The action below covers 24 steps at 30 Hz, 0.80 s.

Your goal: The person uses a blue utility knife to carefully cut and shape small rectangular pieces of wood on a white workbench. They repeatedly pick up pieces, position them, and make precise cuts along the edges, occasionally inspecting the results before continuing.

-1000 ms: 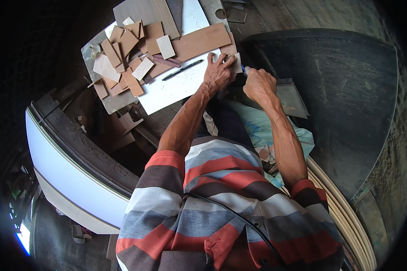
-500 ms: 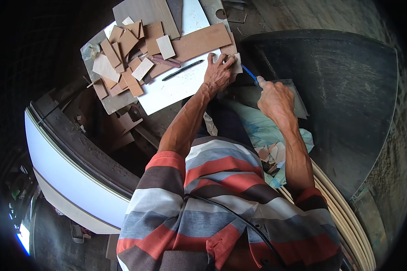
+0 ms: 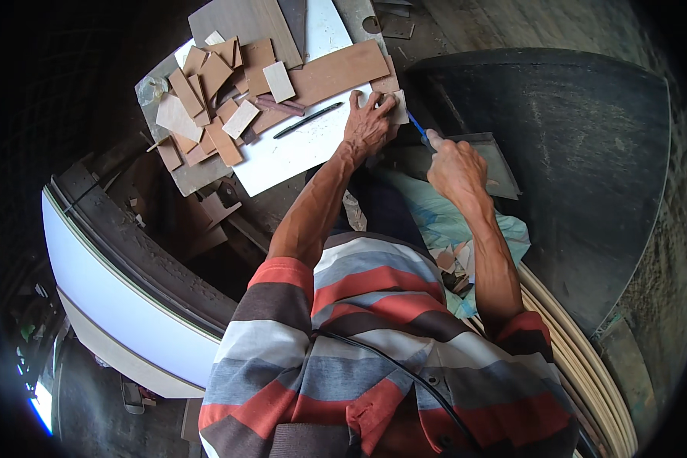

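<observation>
At the right edge of the white board (image 3: 271,164), my left hand (image 3: 369,126) is closed, its fingers bent over a small pale wooden piece (image 3: 401,112) that sticks out past the edge. My right hand (image 3: 458,172) is wrapped round the near end of a thin blue strip-like tool (image 3: 415,124), its exact kind unclear. The tool's far tip reaches the edge of the pale piece; whether they touch I cannot tell. A black pen (image 3: 308,120) lies on the board left of my left hand. Beyond it rests a long brown strip of board (image 3: 340,70).
Several small brown and pale wood offcuts (image 3: 225,137) are heaped on the board's left side. A clear plastic item (image 3: 151,89) sits at its left corner. Below my right hand lies a pale green sack (image 3: 427,214) with scraps. A dark curved panel (image 3: 580,145) stands at right, a white curved panel (image 3: 122,294) at left.
My right hand has shifted slightly left and toward the pale piece, so less of the blue tool shows. My left hand and the piece have stayed put.
</observation>
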{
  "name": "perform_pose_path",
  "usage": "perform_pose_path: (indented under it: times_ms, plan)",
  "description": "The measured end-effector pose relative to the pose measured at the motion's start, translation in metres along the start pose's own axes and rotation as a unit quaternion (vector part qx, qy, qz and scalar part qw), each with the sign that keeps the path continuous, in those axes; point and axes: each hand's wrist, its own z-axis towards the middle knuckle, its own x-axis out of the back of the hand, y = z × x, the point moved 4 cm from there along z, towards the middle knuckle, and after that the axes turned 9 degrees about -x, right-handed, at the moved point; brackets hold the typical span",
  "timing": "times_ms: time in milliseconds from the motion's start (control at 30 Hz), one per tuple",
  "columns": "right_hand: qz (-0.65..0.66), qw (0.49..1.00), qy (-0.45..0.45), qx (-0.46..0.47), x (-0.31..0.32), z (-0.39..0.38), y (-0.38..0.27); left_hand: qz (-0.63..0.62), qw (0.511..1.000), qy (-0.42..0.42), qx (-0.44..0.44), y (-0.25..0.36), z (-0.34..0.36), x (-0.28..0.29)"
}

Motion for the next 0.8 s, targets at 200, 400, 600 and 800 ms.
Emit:
perform_pose_path:
  times_ms: [200, 400, 600, 800]
  plan:
    - [0.01, 1.0, 0.017, -0.013, -0.018, 0.02, 0.002, -0.009, 1.0, -0.029, -0.006, 0.009, 0.005, 0.003]
    - [0.005, 0.999, 0.033, 0.006, -0.004, -0.014, 0.013, -0.003, 1.0, -0.023, 0.008, 0.001, -0.002, 0.001]
    - [0.0, 0.999, 0.031, 0.014, -0.02, -0.001, 0.006, 0.003, 0.999, 0.048, 0.001, -0.001, -0.003, -0.002]
    - [0.008, 0.999, 0.038, -0.008, -0.035, 0.023, 0.001, -0.01, 0.999, -0.025, -0.019, 0.008, 0.008, 0.01]
